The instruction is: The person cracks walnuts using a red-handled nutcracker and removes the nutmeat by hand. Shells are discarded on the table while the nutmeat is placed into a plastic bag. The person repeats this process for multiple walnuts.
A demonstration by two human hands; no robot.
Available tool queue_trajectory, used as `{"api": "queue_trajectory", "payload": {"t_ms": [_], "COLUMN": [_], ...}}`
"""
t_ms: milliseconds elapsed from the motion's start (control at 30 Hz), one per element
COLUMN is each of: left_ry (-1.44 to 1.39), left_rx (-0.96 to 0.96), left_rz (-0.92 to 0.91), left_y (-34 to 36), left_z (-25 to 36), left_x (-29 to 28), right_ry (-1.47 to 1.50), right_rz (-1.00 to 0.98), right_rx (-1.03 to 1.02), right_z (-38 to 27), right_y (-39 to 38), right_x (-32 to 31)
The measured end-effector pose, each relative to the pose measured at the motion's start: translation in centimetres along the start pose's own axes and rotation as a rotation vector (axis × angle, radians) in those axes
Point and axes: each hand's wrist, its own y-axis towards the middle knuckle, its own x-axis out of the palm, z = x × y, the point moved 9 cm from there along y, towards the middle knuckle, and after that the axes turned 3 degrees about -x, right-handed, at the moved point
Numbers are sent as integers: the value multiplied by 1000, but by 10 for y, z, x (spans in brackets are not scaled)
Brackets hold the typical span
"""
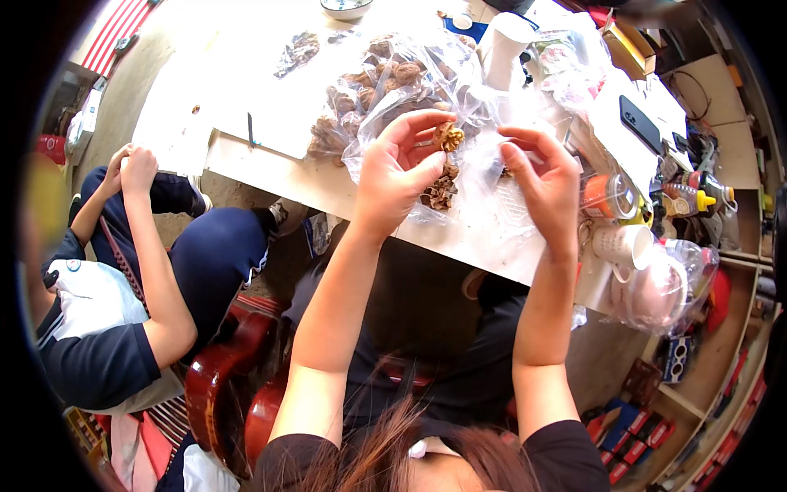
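Observation:
My left hand (pixel 393 168) pinches a piece of walnut kernel (pixel 448 136), golden brown and wrinkled, between thumb and fingers. Just below that hand lies a small heap of broken walnut shells (pixel 441 190) on clear plastic. My right hand (pixel 541 176) is raised to the right of it, thumb and fingers apart, with nothing seen between them. A small brown bit shows beside the right thumb, too small to name. Behind my hands, a clear plastic bag (pixel 447 78) spreads over the white table (pixel 270 168), with many whole walnuts (pixel 406 74) in and around it.
At right stand a jar with an orange label (pixel 607 195), a white mug (pixel 623 244) and a bagged pink container (pixel 656 291). A dark phone (pixel 640 123) lies farther back, near a white cylinder (pixel 504 49). Another person (pixel 123 287) sits at left, hands together by the table edge.

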Motion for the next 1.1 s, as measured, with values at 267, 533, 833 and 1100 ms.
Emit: {"api": "queue_trajectory", "payload": {"t_ms": [267, 533, 833, 1100], "left_ry": [306, 622, 543, 127], "left_rx": [161, 326, 317, 83], "left_rz": [-14, 66, 88, 59], "left_y": [-1, -6, -8, -3], "left_z": [5, 19, 21, 8], "left_x": [12, 10, 7, 3], "right_ry": [275, 265, 273, 157], "right_rz": [-66, -28, 18, 64], "right_rx": [-16, 16, -31, -182], "right_z": [10, 15, 10, -3], "right_y": [-1, -1, -1, 0], "right_x": [45, 44, 48, 44]}}
